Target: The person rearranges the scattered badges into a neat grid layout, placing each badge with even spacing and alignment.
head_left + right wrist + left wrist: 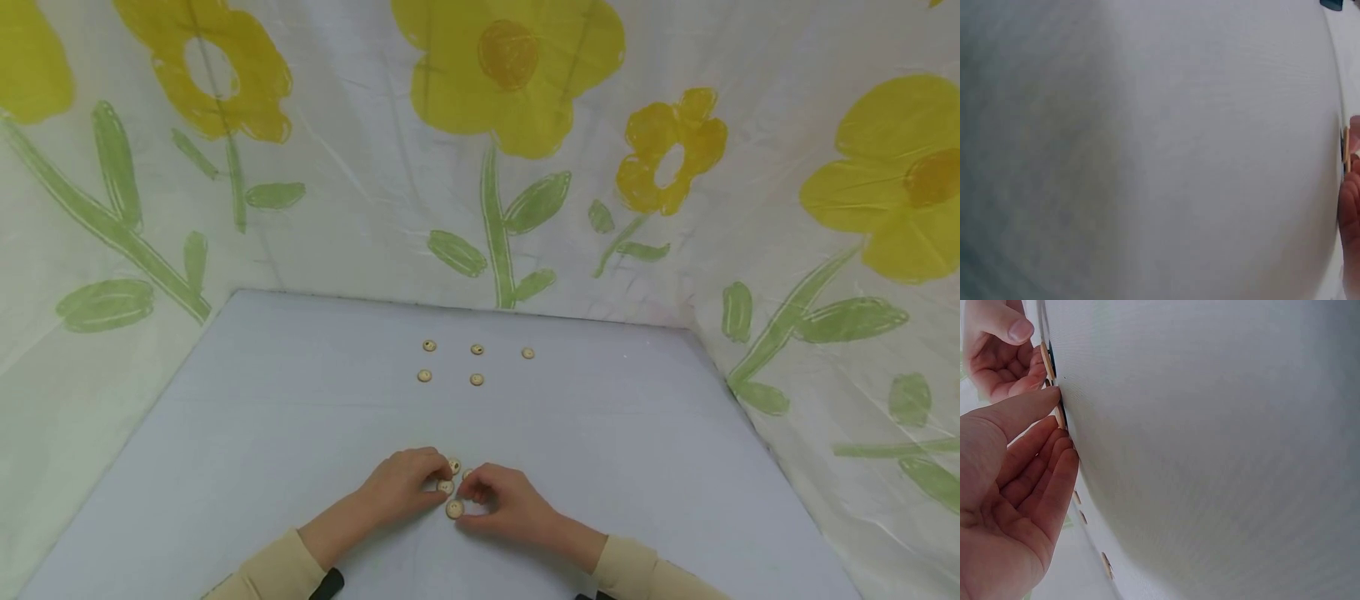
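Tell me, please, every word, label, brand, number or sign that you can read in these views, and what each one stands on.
No words, labels, brands, numbers or signs can be read in any view.
Wooden discs: dark marks on their faces, too small to make out.
Left sleeve: a faint mark, too indistinct to read.
Flowered backdrop: no lettering visible.

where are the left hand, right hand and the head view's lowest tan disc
Left hand (pixel 407 485): head view, back of hand
Right hand (pixel 514 505): head view, back of hand
Lowest tan disc (pixel 454 509): head view, middle of its face
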Demonstrator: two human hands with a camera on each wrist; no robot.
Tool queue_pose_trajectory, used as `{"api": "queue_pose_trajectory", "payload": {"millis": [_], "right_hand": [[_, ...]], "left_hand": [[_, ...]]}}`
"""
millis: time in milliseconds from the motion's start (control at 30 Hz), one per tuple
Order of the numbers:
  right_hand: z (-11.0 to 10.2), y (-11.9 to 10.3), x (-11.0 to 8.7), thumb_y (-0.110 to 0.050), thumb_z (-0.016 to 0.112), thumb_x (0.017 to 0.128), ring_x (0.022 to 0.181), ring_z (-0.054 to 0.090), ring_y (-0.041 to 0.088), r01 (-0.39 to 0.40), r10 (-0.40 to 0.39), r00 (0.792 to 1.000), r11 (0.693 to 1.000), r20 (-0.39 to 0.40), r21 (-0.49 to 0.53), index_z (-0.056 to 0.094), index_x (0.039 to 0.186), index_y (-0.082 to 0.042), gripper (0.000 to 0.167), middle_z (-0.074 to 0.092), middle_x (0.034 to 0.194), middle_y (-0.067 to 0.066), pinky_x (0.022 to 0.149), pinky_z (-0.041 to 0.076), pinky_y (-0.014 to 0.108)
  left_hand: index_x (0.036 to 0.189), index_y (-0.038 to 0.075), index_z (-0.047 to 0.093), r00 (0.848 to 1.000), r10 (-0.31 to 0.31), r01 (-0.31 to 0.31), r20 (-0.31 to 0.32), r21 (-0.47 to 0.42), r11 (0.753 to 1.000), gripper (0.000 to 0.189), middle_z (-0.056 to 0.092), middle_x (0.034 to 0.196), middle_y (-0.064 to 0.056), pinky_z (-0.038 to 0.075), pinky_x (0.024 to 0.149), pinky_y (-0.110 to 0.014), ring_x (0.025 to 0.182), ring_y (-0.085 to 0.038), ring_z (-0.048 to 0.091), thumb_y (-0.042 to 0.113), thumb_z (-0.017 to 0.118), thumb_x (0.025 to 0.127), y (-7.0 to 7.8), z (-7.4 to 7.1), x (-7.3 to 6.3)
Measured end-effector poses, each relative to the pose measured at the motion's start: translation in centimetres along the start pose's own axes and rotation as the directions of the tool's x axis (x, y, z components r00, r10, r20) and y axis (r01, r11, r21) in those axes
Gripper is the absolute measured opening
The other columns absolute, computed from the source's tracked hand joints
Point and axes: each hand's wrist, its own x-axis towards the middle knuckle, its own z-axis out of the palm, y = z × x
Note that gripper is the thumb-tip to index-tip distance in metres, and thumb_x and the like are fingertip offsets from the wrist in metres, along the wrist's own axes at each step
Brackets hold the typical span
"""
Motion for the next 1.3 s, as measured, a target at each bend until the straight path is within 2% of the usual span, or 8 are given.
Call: {"api": "queue_pose_trajectory", "payload": {"millis": [267,633,1300], "right_hand": [[0.5,0.3,0.1,-0.023,0.08,0.081,0.081,0.056,0.002,-0.043,0.045,0.999,0.996,0.026,-0.074,0.065,0.098,-0.016,0.024,0.062,0.089,-0.006,0.072,0.049,0.017],[0.5,-0.1,0.6,-0.023,0.079,0.083,0.078,0.052,-0.002,-0.076,0.086,0.994,0.989,0.071,-0.13,0.067,0.098,-0.019,0.02,0.059,0.087,-0.012,0.069,0.046,0.015],[0.2,-0.9,0.9,-0.018,0.078,0.083,0.076,0.053,0.0,-0.108,0.118,0.99,0.988,0.081,-0.113,0.067,0.094,-0.018,0.015,0.06,0.085,-0.012,0.068,0.046,0.016]], "left_hand": [[0.089,0.015,0.067,1.0,0.004,-0.004,0.006,-0.005,1.0,0.012,0.064,0.089,0.008,0.05,0.072,-0.03,0.081,-0.007,0.058,0.011,0.076,0.082,0.0,-0.2,0.0],[0.088,0.015,0.066,1.0,0.024,-0.024,-0.001,-0.013,1.0,0.012,0.063,0.085,0.008,0.048,0.068,-0.027,0.076,-0.007,0.054,0.01,0.075,0.082,-0.1,0.0,0.0],[0.089,0.014,0.067,1.0,0.026,-0.026,0.003,-0.023,0.999,0.011,0.064,0.087,0.006,0.048,0.07,-0.028,0.078,-0.008,0.057,0.01,0.075,0.082,0.1,-0.3,-0.1]]}}
